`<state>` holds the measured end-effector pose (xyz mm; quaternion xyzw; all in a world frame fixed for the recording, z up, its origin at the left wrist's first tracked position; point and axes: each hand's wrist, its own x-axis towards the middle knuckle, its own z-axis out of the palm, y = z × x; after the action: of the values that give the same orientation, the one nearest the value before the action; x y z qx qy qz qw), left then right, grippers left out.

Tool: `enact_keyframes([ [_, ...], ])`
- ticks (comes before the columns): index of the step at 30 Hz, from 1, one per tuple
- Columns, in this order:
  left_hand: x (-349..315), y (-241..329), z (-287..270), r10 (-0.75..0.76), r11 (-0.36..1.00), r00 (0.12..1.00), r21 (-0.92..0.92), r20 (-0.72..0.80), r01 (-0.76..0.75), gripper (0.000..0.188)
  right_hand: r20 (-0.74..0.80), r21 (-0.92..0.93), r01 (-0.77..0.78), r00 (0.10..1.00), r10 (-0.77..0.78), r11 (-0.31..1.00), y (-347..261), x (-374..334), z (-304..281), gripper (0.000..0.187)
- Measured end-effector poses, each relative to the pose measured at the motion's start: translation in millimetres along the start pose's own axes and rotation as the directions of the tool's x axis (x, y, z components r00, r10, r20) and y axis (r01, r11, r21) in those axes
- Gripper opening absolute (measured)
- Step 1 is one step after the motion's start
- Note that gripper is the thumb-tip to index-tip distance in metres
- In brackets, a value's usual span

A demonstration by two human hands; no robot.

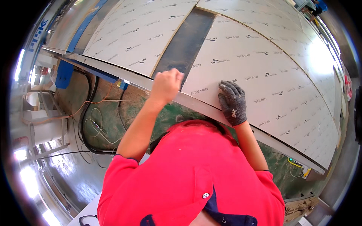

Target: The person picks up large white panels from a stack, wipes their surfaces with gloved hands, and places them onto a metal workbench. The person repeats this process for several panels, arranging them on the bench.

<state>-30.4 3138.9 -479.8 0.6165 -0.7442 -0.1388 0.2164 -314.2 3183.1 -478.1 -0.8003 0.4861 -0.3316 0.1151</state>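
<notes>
My left hand is bare and closed in a fist above the near edge of a machine table. Whatever its fingers may hold is hidden. Just beyond it runs a dark bare strip of the table between two boards. My right hand, in a dark grey knitted glove with pale smudges, rests on the white printed film of the right-hand board. Its fingers are stretched out, with the thumb apart. To the left of the strip lies another film-covered board.
A metal rail edges the table in front of me. Black hoses and thin cables lie on the green dusty floor at left, near a blue beam. A yellow cable is at lower right. Far upper right, another person is partly visible.
</notes>
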Motion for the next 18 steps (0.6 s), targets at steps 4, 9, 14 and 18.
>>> enact_keyframes([
  [4,-4,12,17,0.078,0.997,0.996,0.007,0.030,-0.079,0.026,-0.006,0.001,0.006,1.000,-0.006,1.000,-2,0,1,0.032],
  [9,-5,-18,13,0.037,0.982,0.997,0.187,-0.067,-0.024,0.027,-0.015,-0.008,-0.009,1.000,0.008,1.000,-2,0,2,0.031],
  [14,-10,2,-19,0.080,0.996,0.995,0.039,0.062,-0.083,0.030,-0.030,-0.024,-0.040,0.999,0.039,0.999,-3,1,1,0.029],
  [18,-22,9,-6,0.161,0.983,0.977,0.066,0.139,-0.172,0.022,-0.029,-0.018,-0.028,0.999,0.027,0.999,-2,-1,3,0.028],
])
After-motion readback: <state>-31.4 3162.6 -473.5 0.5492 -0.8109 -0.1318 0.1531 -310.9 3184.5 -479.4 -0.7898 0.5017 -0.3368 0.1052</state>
